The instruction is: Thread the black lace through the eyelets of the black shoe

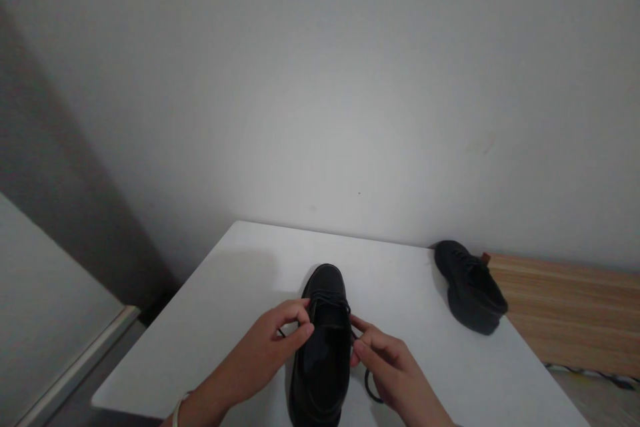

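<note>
A black lace-up shoe (325,275) stands on the white table in front of me, its toe pointing away and its opening toward me. My left hand (278,341) is at the shoe's left side, its fingers curled at the edge of the lacing. A bit of dark lace shows beside those fingers, and the exact grip is partly hidden. On the other side my right hand (383,355) pinches the black shoelace (367,387), which hangs in a curve below the fingers. Laces cross the front of the shoe near both hands.
A second black shoe (473,288) rests near the right edge of the white table (210,320). Beyond that edge is a wood-grain surface (570,310). A pale wall (320,93) rises behind the table, and a white panel (45,293) stands at the left.
</note>
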Tool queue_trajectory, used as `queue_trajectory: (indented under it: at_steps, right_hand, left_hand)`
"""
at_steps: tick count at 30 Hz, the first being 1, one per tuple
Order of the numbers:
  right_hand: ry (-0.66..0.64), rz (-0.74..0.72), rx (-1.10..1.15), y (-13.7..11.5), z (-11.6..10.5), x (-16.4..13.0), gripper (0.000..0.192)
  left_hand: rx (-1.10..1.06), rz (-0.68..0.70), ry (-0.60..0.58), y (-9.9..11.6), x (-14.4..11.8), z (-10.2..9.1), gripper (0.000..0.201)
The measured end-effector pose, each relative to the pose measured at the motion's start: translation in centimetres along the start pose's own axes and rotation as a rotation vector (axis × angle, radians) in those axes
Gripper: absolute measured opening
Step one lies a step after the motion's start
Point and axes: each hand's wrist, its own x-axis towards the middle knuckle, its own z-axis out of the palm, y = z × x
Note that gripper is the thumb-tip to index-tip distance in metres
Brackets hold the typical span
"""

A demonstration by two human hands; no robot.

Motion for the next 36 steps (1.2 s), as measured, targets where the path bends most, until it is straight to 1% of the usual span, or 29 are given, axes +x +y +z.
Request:
queue_trajectory:
  at_steps: [3, 6, 8, 13, 18, 20, 23, 25, 27, 29, 30, 31, 32, 36]
  right_hand:
    - [-0.026, 0.028, 0.079, -0.6, 0.3, -0.3, 0.041]
    - [-0.068, 0.16, 0.167, -1.2, 0.2, -0.4, 0.039]
    - [-0.102, 0.212, 0.23, -1.4, 0.0, -0.3, 0.039]
    - [-0.169, 0.227, 0.365, -1.8, -0.6, 0.0, 0.033]
    - [-0.134, 0.252, 0.457, -2.0, -1.0, -0.3, 0.025]
    - [-0.137, 0.258, 0.464, -1.9, -1.2, -0.4, 0.027]
    - [-0.151, 0.235, 0.377, -1.8, -1.4, -0.2, 0.036]
    - [-0.119, 0.169, 0.231, -1.9, -1.5, 0.2, 0.041]
    - [-0.024, 0.062, 0.027, -2.1, -1.5, 0.5, 0.044]
    - [0.106, -0.054, -0.153, -2.5, -1.3, 0.5, 0.042]
    - [0.145, -0.101, -0.216, -2.8, -1.1, 0.5, 0.039]
    - [0.152, -0.14, -0.259, -3.1, -0.9, 0.3, 0.037]
    - [0.13, -0.171, -0.286, -3.5, -0.6, 0.2, 0.034]
    - [-0.046, -0.245, -0.336, -4.8, 0.7, -0.1, 0.031]
  left_hand:
    - [-0.098, 0.028, -0.06, 0.2, 0.2, -0.1, 0.027]
    - [-0.113, 0.039, -0.059, 0.5, 0.3, 0.0, 0.03]
    - [-0.13, 0.031, -0.051, 0.7, 0.3, 0.2, 0.031]
    - [-0.188, -0.006, -0.066, 0.8, 0.3, 0.3, 0.034]
    - [-0.229, -0.027, -0.077, 0.4, 0.3, 0.4, 0.033]
    - [-0.252, -0.038, -0.087, 0.2, 0.3, 0.3, 0.034]
    - [-0.208, -0.018, -0.101, 0.1, 0.1, -0.1, 0.033]
    - [-0.12, -0.003, -0.096, 0.3, -0.2, -0.3, 0.028]
    - [-0.035, -0.007, -0.08, 0.8, -0.7, -0.5, 0.023]
    - [0.024, -0.011, -0.053, 1.3, -1.1, -0.5, 0.022]
    - [0.042, -0.003, -0.04, 1.6, -1.3, -0.4, 0.022]
    - [0.051, 0.011, -0.032, 2.0, -1.3, -0.3, 0.023]
    - [0.045, 0.03, -0.029, 2.2, -1.3, -0.2, 0.023]
    - [-0.032, 0.146, -0.026, 2.8, -0.5, 0.6, 0.023]
